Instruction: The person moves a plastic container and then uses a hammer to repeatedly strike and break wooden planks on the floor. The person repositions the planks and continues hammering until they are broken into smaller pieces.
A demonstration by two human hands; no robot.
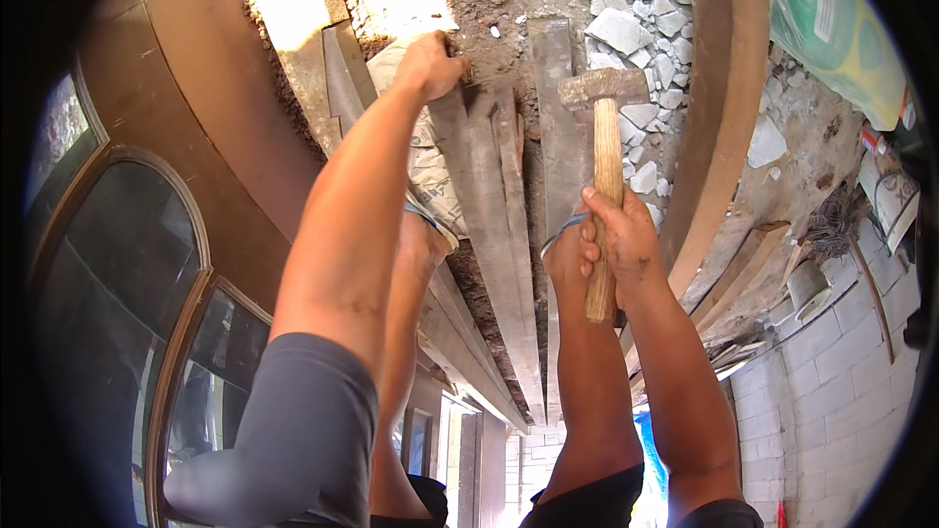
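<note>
My right hand (622, 235) is wrapped round the wooden handle of a hammer (607, 142). Its blocky, worn metal head points away from me, over the edge of a flat board (556, 88). Farther off to the left, my left hand (430, 64) is closed at the far end of some long weathered planks (489, 196). Its fingertips are partly hidden, so what they pinch cannot be made out. Beneath that wrist lies a crumpled printed paper sack (430, 176). The planks run back toward me between my legs.
A brown panelled door with glass (117, 225) leans at left. Broken white rubble (636, 24) lies beyond the hammer. Thick timber beams (719, 88), a green and yellow plastic package (831, 24), a wire bundle (831, 220) and a white block wall (822, 391) are at right.
</note>
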